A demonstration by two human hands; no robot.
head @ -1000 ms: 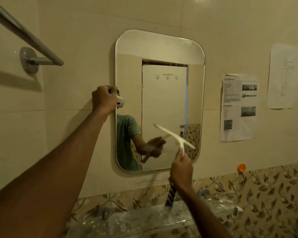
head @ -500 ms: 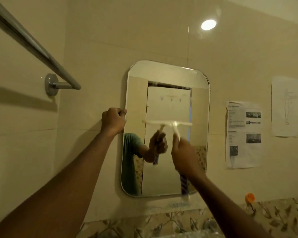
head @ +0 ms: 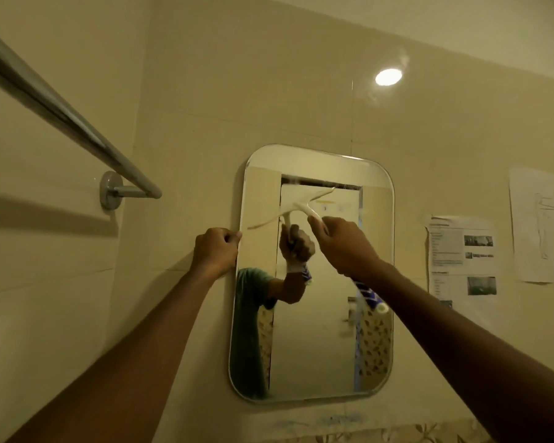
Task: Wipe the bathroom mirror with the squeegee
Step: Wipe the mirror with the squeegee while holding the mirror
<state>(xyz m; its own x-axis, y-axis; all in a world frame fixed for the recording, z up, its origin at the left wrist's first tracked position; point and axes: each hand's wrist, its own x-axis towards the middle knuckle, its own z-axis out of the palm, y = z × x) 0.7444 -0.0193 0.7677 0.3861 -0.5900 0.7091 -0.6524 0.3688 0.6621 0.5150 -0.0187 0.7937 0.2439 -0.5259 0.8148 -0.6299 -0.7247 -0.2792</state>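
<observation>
Presently I find the squeegee (head: 296, 207) gripped in my right hand (head: 344, 246), blade tilted across the upper mirror (head: 314, 346); I judge wiping underway, the lower glass remaining. My left hand (head: 216, 251), fisted, braces the mirror's left edge; towel rail (head: 68, 121) and wall papers (head: 461, 254) stand clear.

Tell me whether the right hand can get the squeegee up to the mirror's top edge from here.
Probably yes. The right hand holds the squeegee against the upper mirror, with only bare glass above the blade. The left hand sits at the mirror's left edge, out of the way.
</observation>
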